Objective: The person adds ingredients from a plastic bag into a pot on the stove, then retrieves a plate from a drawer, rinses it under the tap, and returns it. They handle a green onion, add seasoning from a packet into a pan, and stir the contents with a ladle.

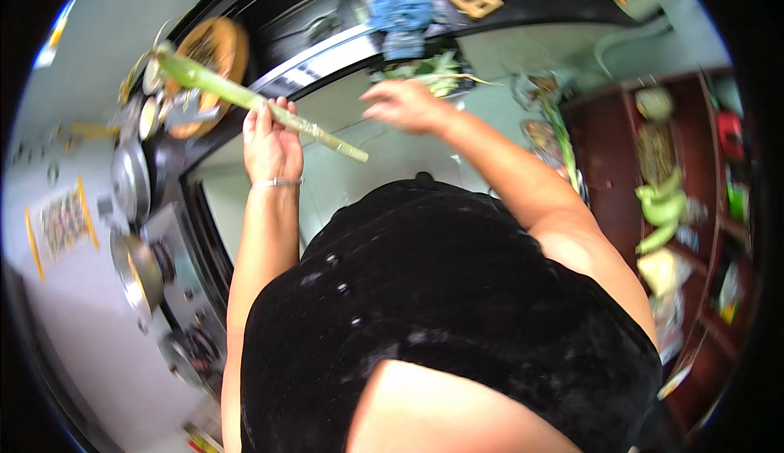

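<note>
A long pale-green stalk vegetable (pixel 223 87), perhaps celtuce or a thick leek, lies slanted across my left hand (pixel 272 140). The fingers of that hand are closed around it near its thinner, paler end, while the thicker green end points to the upper left. My right hand (pixel 404 107) is in the air to the right, apart from the stalk, slightly blurred, its fingers spread and holding nothing. Beyond my right hand, leafy green trimmings (pixel 444 73) lie in a dark container (pixel 468 64) below the counter edge.
A round wooden board (pixel 236 42) with a cleaver (pixel 190 113) is at the upper left. Blue cloth (pixel 401 12) hangs over the counter front beside the sink (pixel 294 24). Pans (pixel 131 180) stand along the left. Green onions (pixel 566 140) and a reddish-brown shelf (pixel 603 140) are at the right.
</note>
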Tool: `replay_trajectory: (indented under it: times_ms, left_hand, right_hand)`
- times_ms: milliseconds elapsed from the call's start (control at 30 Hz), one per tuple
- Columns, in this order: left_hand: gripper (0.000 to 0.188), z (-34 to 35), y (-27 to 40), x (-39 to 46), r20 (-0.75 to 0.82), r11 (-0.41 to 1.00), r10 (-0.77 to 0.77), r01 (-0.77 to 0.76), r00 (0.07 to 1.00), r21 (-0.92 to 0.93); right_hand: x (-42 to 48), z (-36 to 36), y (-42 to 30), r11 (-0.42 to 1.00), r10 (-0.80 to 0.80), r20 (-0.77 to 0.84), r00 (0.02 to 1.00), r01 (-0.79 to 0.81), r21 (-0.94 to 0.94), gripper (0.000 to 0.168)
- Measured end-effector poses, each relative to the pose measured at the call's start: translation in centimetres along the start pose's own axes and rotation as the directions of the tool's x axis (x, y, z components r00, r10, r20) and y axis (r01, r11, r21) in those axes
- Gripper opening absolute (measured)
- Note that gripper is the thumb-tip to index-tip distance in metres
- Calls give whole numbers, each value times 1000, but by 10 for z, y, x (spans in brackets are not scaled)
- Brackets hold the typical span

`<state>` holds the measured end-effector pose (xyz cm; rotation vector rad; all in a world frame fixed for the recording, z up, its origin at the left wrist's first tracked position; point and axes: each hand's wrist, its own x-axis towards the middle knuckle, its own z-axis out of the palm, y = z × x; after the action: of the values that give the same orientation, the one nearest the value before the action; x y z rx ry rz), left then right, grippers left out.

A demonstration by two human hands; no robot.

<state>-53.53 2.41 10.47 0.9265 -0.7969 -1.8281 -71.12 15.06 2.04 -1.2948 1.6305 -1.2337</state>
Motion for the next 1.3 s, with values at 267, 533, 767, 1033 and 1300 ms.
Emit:
replay_trajectory:
  times_ms: [267,533,767,1033,1300]
  left_hand:
    - [30,44,-40,-20,320,924,-336,244,886,295]
    - [28,-4,-49,-9,103,838,-454,386,885,385]
    - [30,-36,-54,-5,-43,803,-477,455,878,385]
    - [17,-88,-48,-41,-174,827,-419,454,891,332]
    - [10,-159,-19,-84,-286,924,-265,328,921,197]
  right_hand:
    - [-62,-13,12,992,-48,-274,960,14,-123,20]
    - [-260,-70,112,783,395,-717,575,-619,-65,22]
    - [-345,-165,102,-70,384,-917,-109,-994,88,45]
    - [-239,-123,162,269,592,-596,542,-830,-488,38]
    - [-127,-16,146,682,366,57,929,-227,-695,36]
